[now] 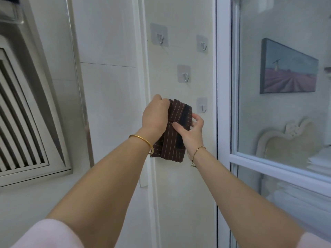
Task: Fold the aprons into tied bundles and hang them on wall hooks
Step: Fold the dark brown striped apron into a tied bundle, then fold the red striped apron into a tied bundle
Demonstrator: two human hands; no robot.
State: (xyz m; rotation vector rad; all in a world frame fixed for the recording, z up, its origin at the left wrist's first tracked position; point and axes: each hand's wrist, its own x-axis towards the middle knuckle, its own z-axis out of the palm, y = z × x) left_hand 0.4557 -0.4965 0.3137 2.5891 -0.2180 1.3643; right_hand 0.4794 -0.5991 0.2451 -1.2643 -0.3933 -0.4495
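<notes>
Near the hooks point(186, 76), left hand point(155, 114) and right hand point(192, 136) grip the apron point(170, 146).

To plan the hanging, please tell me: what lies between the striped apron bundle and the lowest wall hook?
Only bare wall, seen in the head view; the apron bundle and the lowest hook are apart.

Bright, even, slightly cool light is spread over the cream painted wall point(180, 194), and only faint shadows are cast beneath the small metal hooks on clear adhesive pads point(161, 39). Milky reflections are carried by the large glass pane point(250, 122). The dark brown pinstriped folded apron point(172, 140) is rendered sharply; the pale pink sleeves point(48, 235) are blurred. The ribbed grey metal vent panel point(19, 122) is slanted by wide-angle distortion.
</notes>
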